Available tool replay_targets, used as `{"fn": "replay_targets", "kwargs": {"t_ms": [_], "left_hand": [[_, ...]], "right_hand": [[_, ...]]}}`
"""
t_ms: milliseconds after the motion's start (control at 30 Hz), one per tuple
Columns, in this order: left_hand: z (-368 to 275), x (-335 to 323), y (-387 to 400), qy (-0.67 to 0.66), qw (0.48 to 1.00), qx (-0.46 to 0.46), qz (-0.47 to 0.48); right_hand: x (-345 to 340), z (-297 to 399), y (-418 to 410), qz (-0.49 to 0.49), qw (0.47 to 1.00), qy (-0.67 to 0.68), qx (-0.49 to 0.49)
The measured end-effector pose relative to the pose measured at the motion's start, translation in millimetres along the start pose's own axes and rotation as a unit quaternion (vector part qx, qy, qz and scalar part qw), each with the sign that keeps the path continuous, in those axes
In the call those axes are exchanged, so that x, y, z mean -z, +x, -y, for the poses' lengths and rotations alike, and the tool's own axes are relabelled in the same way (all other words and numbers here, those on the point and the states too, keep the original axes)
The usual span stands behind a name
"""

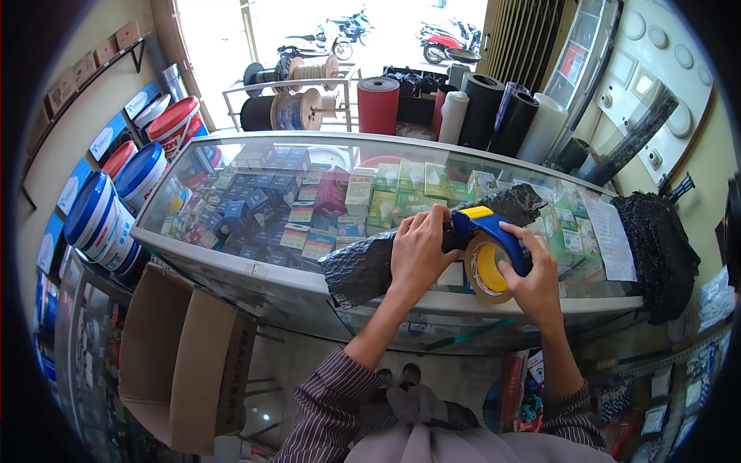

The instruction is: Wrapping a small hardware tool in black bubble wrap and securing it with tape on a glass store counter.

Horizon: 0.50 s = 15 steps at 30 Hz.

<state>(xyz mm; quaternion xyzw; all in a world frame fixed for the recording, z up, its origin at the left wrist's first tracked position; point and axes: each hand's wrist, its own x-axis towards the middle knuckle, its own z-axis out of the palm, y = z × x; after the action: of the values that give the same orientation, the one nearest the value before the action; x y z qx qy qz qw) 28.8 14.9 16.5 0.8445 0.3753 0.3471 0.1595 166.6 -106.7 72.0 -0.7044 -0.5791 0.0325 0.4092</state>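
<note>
In my right hand (529, 272) is a blue and yellow tape dispenser (489, 223) with a roll of packing tape (477, 278) on its yellow hub. My left hand (421, 249) grips a long package wrapped in black bubble wrap (362, 269) near its middle. The dispenser's head rests against the wrap just right of my left fingers. One end of the package juts past the near edge of the glass display counter (301, 283); the far end (518, 202) lies over the glass. What is inside the wrap is hidden.
Light-bulb boxes (382, 208) fill the counter under its glass. A paper sheet (611, 237) and a heap of black bubble wrap (654, 254) lie at its right end. An open cardboard box (185, 359) stands at left, near paint pails (104, 220). Cable spools (295, 110) and rolled sheeting (483, 107) stand behind.
</note>
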Motion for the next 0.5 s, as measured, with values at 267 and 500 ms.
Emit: {"fn": "replay_targets", "kwargs": {"t_ms": [267,500], "left_hand": [[1.4,-1.7,-1.0,-0.003,0.998,-0.039,-0.046],[0.1,-2.9,-0.3,0.003,0.999,-0.026,-0.019]], "right_hand": [[1.5,-3.1,-0.5,0.011,1.0,0.005,-0.014],[5.1,-3.1,-1.4,0.012,1.0,0.002,-0.009]]}}
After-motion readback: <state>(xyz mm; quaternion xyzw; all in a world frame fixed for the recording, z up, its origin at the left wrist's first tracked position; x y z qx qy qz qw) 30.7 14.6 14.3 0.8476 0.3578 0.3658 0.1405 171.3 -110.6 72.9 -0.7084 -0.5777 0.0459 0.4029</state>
